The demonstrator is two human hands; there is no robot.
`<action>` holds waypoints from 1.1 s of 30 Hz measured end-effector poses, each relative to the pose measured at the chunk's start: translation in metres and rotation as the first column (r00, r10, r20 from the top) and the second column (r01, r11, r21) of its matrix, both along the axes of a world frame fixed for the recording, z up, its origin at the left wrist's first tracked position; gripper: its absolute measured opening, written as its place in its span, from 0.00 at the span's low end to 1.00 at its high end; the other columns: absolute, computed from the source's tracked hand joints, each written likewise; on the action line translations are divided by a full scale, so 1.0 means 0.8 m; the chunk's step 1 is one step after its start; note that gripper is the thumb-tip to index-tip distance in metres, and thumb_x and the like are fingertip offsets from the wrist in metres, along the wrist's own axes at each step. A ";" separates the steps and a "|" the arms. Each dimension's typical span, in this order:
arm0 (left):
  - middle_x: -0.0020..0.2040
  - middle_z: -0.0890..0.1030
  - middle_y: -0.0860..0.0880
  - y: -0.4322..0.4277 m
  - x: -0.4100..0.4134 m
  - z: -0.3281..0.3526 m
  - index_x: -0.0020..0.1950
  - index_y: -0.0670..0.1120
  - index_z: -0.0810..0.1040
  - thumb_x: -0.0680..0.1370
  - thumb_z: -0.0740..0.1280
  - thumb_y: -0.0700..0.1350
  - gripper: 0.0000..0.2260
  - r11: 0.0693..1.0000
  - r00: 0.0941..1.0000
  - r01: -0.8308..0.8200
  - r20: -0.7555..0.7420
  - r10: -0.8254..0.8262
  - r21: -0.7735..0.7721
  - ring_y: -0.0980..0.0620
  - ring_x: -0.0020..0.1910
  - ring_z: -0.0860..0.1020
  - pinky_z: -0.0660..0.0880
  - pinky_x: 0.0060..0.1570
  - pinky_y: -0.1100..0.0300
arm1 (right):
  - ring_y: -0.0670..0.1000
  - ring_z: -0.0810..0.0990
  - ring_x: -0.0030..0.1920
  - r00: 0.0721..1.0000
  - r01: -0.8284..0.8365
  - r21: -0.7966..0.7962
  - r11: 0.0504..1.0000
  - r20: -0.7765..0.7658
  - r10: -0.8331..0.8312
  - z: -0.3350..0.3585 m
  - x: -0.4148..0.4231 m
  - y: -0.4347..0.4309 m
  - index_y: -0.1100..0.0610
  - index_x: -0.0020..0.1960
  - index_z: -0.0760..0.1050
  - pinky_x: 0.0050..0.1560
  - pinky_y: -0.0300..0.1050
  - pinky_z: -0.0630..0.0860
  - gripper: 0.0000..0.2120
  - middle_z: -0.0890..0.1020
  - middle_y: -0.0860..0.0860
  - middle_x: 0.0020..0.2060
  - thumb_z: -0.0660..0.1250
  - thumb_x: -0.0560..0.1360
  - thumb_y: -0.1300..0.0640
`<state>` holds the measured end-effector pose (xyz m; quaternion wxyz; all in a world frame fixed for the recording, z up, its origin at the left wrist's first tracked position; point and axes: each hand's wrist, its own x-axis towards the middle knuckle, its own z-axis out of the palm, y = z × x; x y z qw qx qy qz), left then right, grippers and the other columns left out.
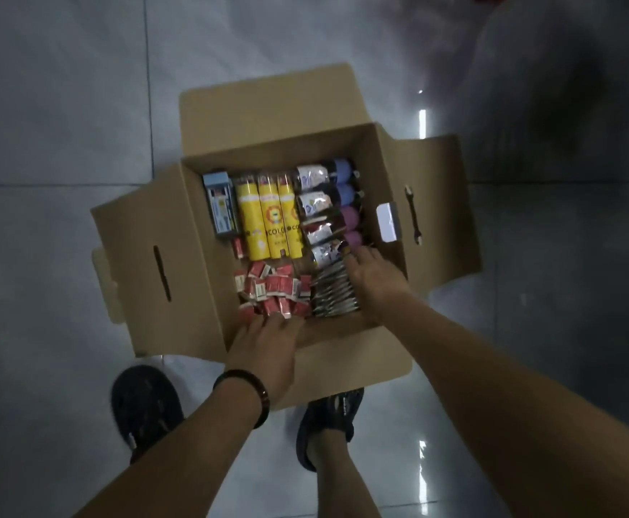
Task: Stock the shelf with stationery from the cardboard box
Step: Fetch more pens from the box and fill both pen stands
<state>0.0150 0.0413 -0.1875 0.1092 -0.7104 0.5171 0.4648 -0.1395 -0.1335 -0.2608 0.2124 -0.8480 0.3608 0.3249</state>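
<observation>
Cardboard box (148, 256) open on floor, looks full: yellow tubes (272, 218), red packs (272, 289), dark packets (333, 293). Left hand (264, 342) fingers straight, tips touching red packs. Right hand (374, 278) fingers spread flat on dark packets. Nothing lifted, shelf unseen; stocking barely begun.

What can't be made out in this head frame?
Shelf: outside the head view.
Left hand fingertips: buried among the red packets in the cardboard box; grip unclear.
Silvery packs: partly under the right hand, blurred.
Yellow tubes: print too small beyond "COLO".
</observation>
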 end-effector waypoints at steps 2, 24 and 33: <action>0.75 0.71 0.51 0.009 -0.011 -0.027 0.80 0.60 0.64 0.75 0.66 0.38 0.35 1.000 1.000 -0.018 -0.011 0.018 -0.020 0.43 0.71 0.70 0.72 0.68 0.47 | 0.62 0.69 0.75 0.997 -0.078 -0.063 0.995 0.004 0.079 -0.032 0.008 -0.003 0.57 0.76 0.63 0.68 0.57 0.73 0.29 0.70 0.59 0.71 0.68 0.77 0.63; 0.80 0.62 0.57 0.024 -0.028 -0.047 0.82 0.65 0.58 0.78 0.66 0.40 0.37 0.999 0.993 -0.028 -0.115 0.024 -0.037 0.47 0.77 0.61 0.62 0.75 0.48 | 0.62 0.72 0.69 0.963 -0.217 -0.086 0.972 -0.184 0.198 -0.079 -0.008 0.006 0.57 0.77 0.61 0.71 0.61 0.67 0.24 0.72 0.60 0.69 0.60 0.83 0.62; 0.80 0.63 0.55 0.025 -0.023 -0.045 0.80 0.62 0.63 0.77 0.65 0.37 0.35 1.000 0.989 -0.018 -0.144 0.018 0.004 0.46 0.77 0.63 0.64 0.75 0.48 | 0.62 0.79 0.64 0.945 -0.275 -0.084 0.958 -0.205 0.253 -0.044 0.001 -0.009 0.59 0.77 0.60 0.62 0.57 0.76 0.24 0.77 0.60 0.66 0.61 0.83 0.59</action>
